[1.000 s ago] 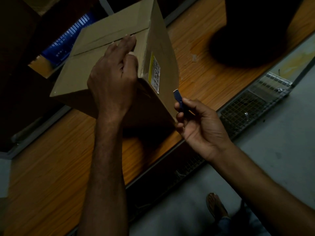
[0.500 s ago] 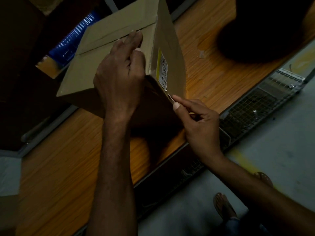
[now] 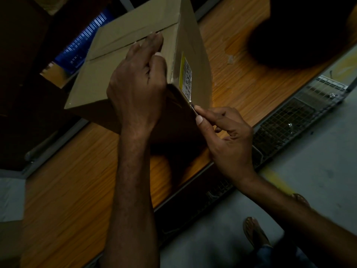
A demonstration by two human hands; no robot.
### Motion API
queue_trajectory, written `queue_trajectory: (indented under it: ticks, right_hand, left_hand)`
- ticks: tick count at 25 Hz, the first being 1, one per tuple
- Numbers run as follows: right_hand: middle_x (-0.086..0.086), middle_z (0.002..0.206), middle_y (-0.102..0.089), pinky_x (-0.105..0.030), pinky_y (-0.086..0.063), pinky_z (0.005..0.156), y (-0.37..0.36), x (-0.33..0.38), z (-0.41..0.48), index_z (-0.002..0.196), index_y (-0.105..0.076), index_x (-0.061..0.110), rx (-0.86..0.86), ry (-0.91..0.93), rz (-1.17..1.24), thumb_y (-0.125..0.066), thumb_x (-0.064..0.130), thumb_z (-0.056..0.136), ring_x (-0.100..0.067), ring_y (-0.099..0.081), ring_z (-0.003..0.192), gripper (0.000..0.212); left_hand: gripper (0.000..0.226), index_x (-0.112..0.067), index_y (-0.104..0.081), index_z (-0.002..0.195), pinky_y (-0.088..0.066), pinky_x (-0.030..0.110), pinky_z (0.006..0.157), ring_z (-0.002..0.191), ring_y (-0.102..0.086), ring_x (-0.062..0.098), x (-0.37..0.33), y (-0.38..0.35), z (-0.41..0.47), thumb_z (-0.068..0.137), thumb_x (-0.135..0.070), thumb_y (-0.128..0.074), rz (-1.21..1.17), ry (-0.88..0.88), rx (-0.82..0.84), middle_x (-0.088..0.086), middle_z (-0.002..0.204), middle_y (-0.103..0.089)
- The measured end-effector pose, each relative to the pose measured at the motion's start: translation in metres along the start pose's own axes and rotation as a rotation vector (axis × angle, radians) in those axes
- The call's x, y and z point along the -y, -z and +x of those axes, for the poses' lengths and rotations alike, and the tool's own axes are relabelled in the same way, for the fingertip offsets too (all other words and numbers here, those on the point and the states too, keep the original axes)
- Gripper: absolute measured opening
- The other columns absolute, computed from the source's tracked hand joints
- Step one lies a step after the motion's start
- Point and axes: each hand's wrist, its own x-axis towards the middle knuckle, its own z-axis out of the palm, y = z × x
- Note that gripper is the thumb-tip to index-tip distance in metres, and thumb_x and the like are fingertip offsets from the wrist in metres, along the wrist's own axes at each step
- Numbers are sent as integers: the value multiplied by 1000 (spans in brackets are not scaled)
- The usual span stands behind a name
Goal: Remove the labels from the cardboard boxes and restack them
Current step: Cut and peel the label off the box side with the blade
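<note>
Dim view looking down along both of my bare forearms. My left hand (image 3: 137, 88) lies on top of a cardboard box (image 3: 131, 35), fingers bent over the upper face and reaching its flap seam, thumb tucked near the corner. It grips the box and tips it up on the wooden table (image 3: 77, 190) beneath my wrist.

My right hand (image 3: 226, 136) is closed in a pinch, thumb and forefinger holding a thin flat tool (image 3: 193, 109). The tool points up and away from my knuckles. Its tip sits at the corner edge of the box, touching or almost touching the nearest end of the label (image 3: 186, 79); I cannot tell which.

The label is a narrow strip, white print with a yellow margin, stuck on the side face that turns toward my right hand. It lies directly beyond my right fingertips, and its long axis runs straight on from the tool, parallel to the box's corner edge and just beside it. My right hand is the nearer one to the end I judge must lift first. My left hand sits just across that corner edge from the label, beside its middle, well placed to brace but not to peel.

The next move, as I judge it, is to slide the tool lengthwise under the label, away from my palm and toward my left thumb, so that thumb may be at risk.

Beyond my right wrist is a wire mesh rack (image 3: 286, 120); below my right forearm, a sandalled foot (image 3: 255, 231) on a grey floor.
</note>
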Motion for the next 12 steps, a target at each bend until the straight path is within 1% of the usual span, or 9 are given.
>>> queue_trajectory:
  ticks: [4, 8, 10, 12]
  right_hand:
    - [2, 99, -72, -33, -51, 74, -4, 0, 5, 117, -78, 14, -31, -15, 15, -73, 15, 98, -16, -64, 96, 20]
    - [3, 98, -71, -34, -53, 76, -3, 1, -4, 118, -78, 13, -2, -49, 33, -73, 14, 98, -16, -64, 95, 21]
    - [2, 97, -71, -32, -52, 76, -6, 2, 0, 118, -78, 13, -22, -60, 52, -73, 14, 98, -15, -63, 94, 21]
    - [2, 97, -71, -32, -51, 76, -6, 1, 4, 118, -78, 14, -32, -60, 51, -73, 15, 98, -15, -63, 94, 21]
  left_hand:
    - [46, -33, -61, 139, -44, 37, 108, 137, -49, 3, 0, 0, 1, 100, -39, -37, 11, -5, 1, -16, 144, -58]
    - [46, -32, -62, 139, -43, 35, 109, 137, -49, 2, 0, 1, -1, 100, -39, -37, 12, -5, -10, -16, 144, -58]
    - [46, -32, -61, 139, -42, 36, 110, 137, -48, 3, -1, 1, 0, 100, -39, -37, 14, 2, 1, -16, 144, -58]
    - [46, -33, -61, 139, -44, 39, 108, 135, -52, 6, -3, 1, -1, 100, -40, -37, 11, 7, 0, -15, 144, -59]
